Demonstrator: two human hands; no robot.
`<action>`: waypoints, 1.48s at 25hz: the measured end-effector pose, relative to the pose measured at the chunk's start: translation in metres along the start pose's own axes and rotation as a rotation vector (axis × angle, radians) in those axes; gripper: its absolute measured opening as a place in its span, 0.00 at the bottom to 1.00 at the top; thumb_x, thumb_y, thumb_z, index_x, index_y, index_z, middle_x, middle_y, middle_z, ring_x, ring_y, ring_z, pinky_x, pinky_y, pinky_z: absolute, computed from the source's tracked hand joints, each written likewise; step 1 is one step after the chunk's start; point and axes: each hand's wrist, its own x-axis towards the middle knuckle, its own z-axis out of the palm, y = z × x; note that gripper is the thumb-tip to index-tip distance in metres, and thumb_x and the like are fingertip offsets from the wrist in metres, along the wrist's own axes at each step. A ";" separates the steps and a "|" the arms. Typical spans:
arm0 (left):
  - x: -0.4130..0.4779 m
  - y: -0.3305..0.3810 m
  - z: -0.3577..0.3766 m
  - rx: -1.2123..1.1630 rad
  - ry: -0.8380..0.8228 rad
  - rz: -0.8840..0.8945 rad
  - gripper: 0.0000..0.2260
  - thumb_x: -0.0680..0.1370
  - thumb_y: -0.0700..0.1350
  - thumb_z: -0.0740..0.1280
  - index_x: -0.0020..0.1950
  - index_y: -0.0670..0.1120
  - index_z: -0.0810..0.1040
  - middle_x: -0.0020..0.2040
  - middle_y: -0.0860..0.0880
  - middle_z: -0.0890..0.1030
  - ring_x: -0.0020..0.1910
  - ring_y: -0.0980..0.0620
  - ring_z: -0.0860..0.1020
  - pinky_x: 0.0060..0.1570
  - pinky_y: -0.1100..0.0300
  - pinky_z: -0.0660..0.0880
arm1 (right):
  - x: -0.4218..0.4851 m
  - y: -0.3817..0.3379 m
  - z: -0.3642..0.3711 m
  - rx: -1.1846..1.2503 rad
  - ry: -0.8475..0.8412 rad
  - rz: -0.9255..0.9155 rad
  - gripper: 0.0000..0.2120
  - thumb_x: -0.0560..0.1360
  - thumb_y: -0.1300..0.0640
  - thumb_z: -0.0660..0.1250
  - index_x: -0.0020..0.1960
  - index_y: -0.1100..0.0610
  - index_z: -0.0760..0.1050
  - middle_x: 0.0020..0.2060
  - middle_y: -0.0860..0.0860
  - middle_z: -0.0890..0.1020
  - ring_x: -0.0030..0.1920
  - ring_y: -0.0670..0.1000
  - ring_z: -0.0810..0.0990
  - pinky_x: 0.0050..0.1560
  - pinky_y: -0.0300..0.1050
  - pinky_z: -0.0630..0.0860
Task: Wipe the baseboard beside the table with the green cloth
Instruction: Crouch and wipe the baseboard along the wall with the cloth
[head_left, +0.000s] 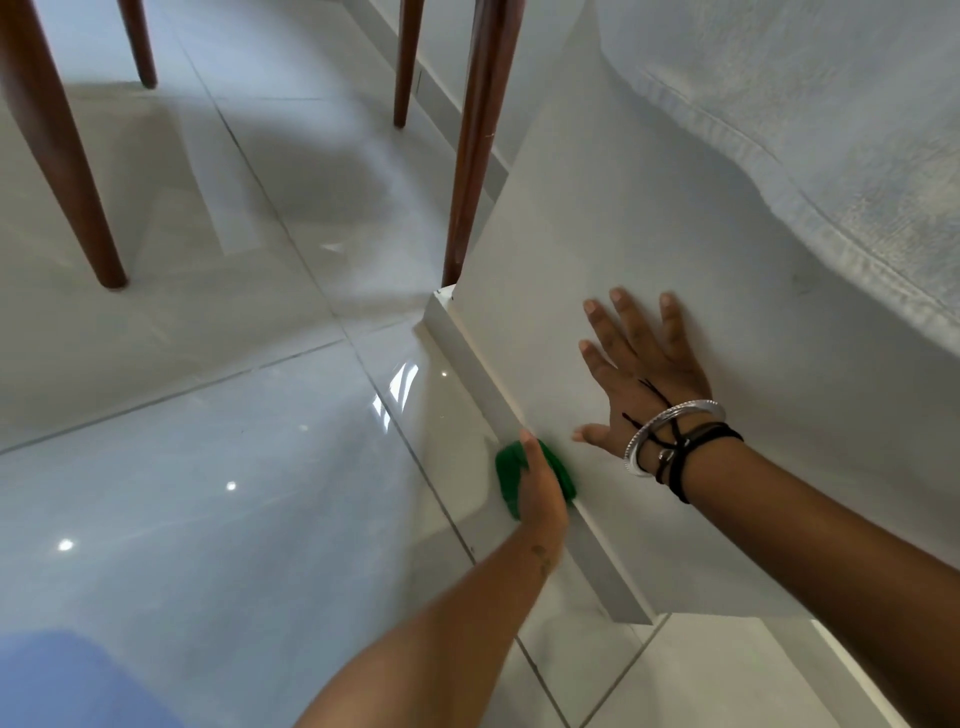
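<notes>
The left hand (540, 493) presses the green cloth (511, 475) against the white baseboard (470, 358), its fingers (530, 441) closed over the bunched cloth so that only folds of green show on either side of the hand; the cloth sits where the baseboard meets the glossy tiled floor (208, 467), partway along the board and short of its far corner; the right hand (641, 374) lies flat on the white wall (597, 218) just above the baseboard, fingers spread wide and holding nothing; a silver bangle (670, 431) and dark cords (696, 452) circle that wrist; beyond the corner of the wall stand dark brown wooden table legs (478, 130) on the floor; a pale blue-grey fabric (805, 130) hangs over the wall at the upper right; a blurred blue shape fills the lower left corner.
</notes>
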 end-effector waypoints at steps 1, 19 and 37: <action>-0.012 -0.009 0.001 -0.023 -0.007 -0.046 0.46 0.49 0.85 0.54 0.53 0.55 0.73 0.50 0.48 0.79 0.55 0.46 0.78 0.62 0.45 0.76 | -0.001 -0.001 -0.001 -0.008 -0.003 0.005 0.47 0.68 0.25 0.50 0.77 0.51 0.48 0.77 0.56 0.35 0.75 0.62 0.31 0.66 0.69 0.26; 0.001 0.008 0.002 -0.196 -0.018 -0.165 0.42 0.65 0.80 0.52 0.61 0.51 0.77 0.60 0.45 0.81 0.58 0.45 0.78 0.66 0.46 0.73 | -0.013 -0.002 0.003 -0.004 0.046 0.053 0.45 0.70 0.27 0.49 0.77 0.53 0.48 0.78 0.56 0.38 0.75 0.62 0.33 0.67 0.69 0.26; -0.034 -0.056 0.000 -0.022 -0.050 -0.224 0.29 0.72 0.72 0.59 0.60 0.52 0.76 0.53 0.46 0.80 0.53 0.47 0.78 0.62 0.47 0.75 | -0.008 -0.009 0.008 0.033 0.084 0.077 0.44 0.70 0.28 0.51 0.77 0.53 0.47 0.77 0.57 0.38 0.75 0.63 0.33 0.66 0.69 0.26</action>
